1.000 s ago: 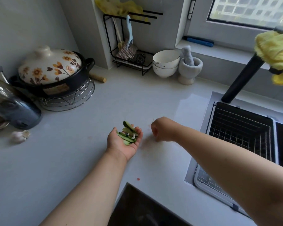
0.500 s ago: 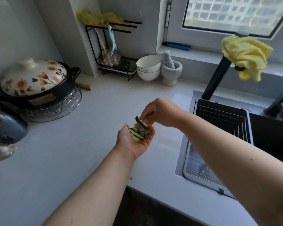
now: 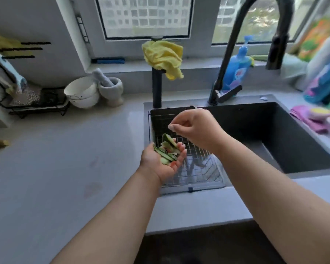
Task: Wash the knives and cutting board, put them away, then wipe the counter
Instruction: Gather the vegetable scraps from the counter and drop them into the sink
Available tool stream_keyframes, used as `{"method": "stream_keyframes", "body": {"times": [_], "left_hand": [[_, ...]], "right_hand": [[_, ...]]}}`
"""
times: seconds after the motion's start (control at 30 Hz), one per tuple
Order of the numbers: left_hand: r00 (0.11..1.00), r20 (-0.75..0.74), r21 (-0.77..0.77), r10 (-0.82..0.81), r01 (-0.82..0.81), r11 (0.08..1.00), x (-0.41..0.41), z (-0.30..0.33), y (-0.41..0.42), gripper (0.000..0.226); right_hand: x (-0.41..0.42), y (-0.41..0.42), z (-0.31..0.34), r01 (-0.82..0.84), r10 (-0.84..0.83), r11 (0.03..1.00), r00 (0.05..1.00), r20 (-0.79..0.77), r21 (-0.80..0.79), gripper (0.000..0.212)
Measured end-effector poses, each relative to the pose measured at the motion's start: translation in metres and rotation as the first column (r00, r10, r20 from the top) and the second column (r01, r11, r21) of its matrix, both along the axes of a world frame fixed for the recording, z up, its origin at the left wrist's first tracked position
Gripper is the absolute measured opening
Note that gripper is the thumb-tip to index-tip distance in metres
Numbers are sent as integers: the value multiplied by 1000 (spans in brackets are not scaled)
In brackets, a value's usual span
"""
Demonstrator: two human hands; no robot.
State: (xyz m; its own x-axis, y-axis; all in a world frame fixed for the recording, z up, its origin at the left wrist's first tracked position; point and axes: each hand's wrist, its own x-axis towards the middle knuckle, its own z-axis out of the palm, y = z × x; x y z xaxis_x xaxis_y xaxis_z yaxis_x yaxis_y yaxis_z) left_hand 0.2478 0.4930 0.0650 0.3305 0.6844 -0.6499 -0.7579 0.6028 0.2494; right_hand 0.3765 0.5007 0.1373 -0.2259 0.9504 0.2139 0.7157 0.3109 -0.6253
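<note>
My left hand [image 3: 163, 161] cups cucumber scraps [image 3: 167, 151] right over the wire basket's [image 3: 196, 166] left edge; right hand [image 3: 193, 126], loosely curled and empty, hovers just beyond.

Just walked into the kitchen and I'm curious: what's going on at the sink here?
A person is clearing up vegetable scraps. The left hand is cupped, palm up, holding a small pile of green cucumber peelings over the wire basket at the left side of the sink. The right hand hovers just above with its fingers curled; whether it pinches a scrap is unclear. A yellow cloth hangs on a black post behind.
</note>
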Motion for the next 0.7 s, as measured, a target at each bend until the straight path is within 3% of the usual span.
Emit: {"method": "stream_keyframes", "body": {"times": [0.2,0.33,0.5,0.7], "left_hand": [[978,-30,15,-204,205,979,93,5,-11,66],[950,-60,3,-307,308,951,157,1,-23,68],[909,-117,-53,-400,397,916,249,6,-52,66],[824,-150,-83,-546,540,838,362,-7,-91,66]], "right_hand": [[87,-35,-26,245,-250,966,967,-55,-85,17],[156,-61,-39,439,-460,888,858,-228,-138,19],[255,-103,-66,646,-695,711,589,-413,-277,24],[374,-169,-119,788,-852,385,103,-513,-481,27]]}}
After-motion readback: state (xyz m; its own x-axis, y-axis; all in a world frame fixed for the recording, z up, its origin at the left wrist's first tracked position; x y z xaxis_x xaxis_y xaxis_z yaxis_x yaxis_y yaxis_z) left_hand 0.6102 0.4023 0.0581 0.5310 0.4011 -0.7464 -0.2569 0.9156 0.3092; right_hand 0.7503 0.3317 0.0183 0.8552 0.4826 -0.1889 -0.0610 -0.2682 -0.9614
